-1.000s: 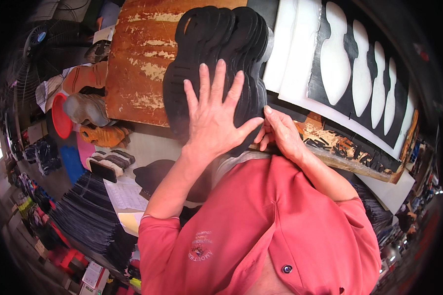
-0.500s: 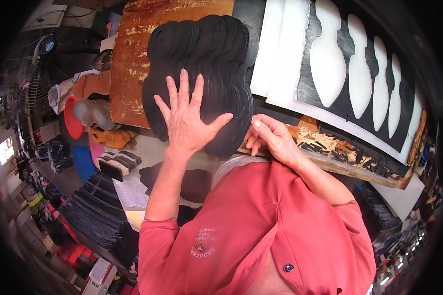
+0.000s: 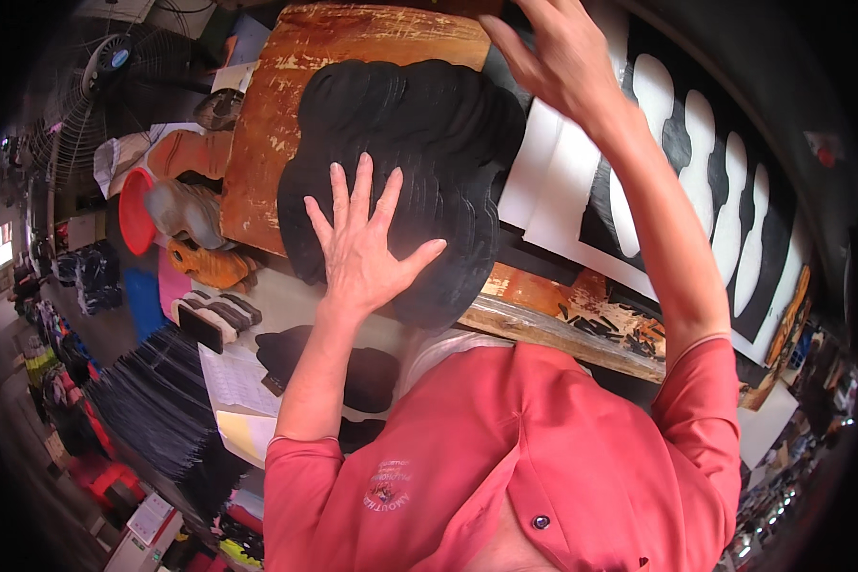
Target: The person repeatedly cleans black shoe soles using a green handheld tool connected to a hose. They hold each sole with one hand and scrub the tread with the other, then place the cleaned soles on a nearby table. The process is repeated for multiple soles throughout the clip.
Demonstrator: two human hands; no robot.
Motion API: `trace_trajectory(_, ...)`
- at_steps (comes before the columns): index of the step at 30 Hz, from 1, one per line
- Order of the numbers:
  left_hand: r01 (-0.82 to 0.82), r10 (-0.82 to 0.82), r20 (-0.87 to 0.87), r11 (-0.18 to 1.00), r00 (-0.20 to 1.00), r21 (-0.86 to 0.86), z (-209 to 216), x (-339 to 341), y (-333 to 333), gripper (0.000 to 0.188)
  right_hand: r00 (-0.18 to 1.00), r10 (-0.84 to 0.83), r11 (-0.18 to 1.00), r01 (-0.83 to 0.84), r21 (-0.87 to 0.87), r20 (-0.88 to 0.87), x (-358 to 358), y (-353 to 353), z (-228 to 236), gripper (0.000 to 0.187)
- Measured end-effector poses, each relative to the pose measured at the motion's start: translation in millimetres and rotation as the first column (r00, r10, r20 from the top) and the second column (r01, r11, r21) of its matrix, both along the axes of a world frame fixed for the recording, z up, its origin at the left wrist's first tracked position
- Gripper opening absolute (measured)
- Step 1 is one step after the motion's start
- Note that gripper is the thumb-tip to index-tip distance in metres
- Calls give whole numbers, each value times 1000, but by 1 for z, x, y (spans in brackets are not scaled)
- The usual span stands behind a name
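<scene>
Fanned-out black sole-shaped pieces (image 3: 410, 114) lie overlapping in a thick stack in front of me. My left hand (image 3: 362, 238) rests flat on them, fingers spread and thumb stretched out to the right. At the upper right my right hand (image 3: 567, 62) is raised, its thumb apart from the fingers and nothing visible in it. The top edge of the picture cuts off some of its fingertips. Below that forearm is a black sheet (image 3: 682, 153) with several white sole-shaped areas, lying over white sheets (image 3: 543, 157). My arm hides part of it.
The stack sits on a scratched brown board (image 3: 257, 162). Along its near right runs a wooden edge (image 3: 543, 329) with black scraps (image 3: 605, 324) beside it. At left are a red bowl (image 3: 135, 212), a phone (image 3: 200, 327), papers (image 3: 238, 377), dark bundled strips (image 3: 153, 410) and a fan (image 3: 105, 71).
My right hand has left the stack's near right edge and swung up and away over the white sheets. My left hand stays spread on the black pieces. The view has shifted slightly.
</scene>
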State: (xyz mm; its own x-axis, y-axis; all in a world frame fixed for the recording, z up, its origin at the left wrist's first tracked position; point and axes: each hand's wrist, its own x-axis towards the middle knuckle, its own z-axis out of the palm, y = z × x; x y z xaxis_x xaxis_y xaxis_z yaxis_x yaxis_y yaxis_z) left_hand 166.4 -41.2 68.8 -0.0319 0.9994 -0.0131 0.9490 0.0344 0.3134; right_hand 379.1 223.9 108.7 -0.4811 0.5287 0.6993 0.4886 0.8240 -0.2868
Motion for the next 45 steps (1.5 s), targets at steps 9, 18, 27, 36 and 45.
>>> trace_trajectory(9, -14, 9, 81, 998, 997, 55, -3, -2, 0, 100, 888, -20, 988, 87, -124, 460, -91, 112, -56, 39)
trace_trajectory(18, -70, 42, 291, 994, 956, 87, 10, -12, 5, 115, 923, -10, 826, 224, -517, 384, -22, -11, 45, 31)
trace_trajectory(27, -204, -33, 984, 979, -175, -4, 47, 77, 7, 55, 892, 397, 538, -36, -842, 215, 73, -200, 69, 52)
trace_trajectory(36, 254, -446, 366, 848, 817, 465, 29, 21, 7, 42, 937, 185, 345, 220, -913, 296, 129, -188, 56, 28)
trace_trajectory(45, -118, 113, 38, 976, 993, 180, -51, -98, 4, 79, 845, 100, 666, 336, -666, 526, 142, -198, 33, 19)
